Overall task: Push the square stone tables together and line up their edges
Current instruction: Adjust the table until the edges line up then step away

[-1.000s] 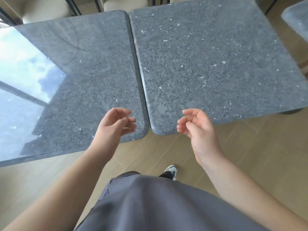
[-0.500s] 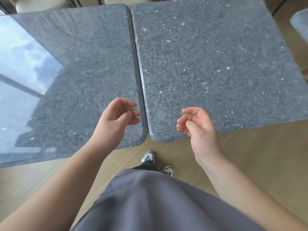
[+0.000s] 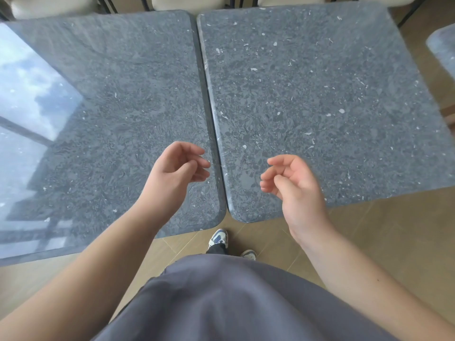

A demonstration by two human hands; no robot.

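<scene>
Two square dark grey speckled stone tables stand side by side. The left table [image 3: 110, 114] and the right table [image 3: 320, 107] meet along a thin seam running away from me. Their near rounded corners almost touch, with a small notch between them. The right table's near edge slants away to the right, while the left table's near edge slants down to the left. My left hand [image 3: 176, 171] hovers over the left table's near right corner, fingers loosely curled, holding nothing. My right hand [image 3: 293, 183] hovers over the right table's near left corner, likewise loosely curled and empty.
Cream chair seats [image 3: 192, 1] with dark metal frames stand beyond the far edges. Part of another stone table [image 3: 443, 45] shows at the right edge. The floor [image 3: 369, 230] is tan tile; my shoes [image 3: 219, 238] stand just below the seam.
The view has shifted so the tables sit lower in frame and the chairs show. Both hands have drifted slightly forward over the table corners, still empty.
</scene>
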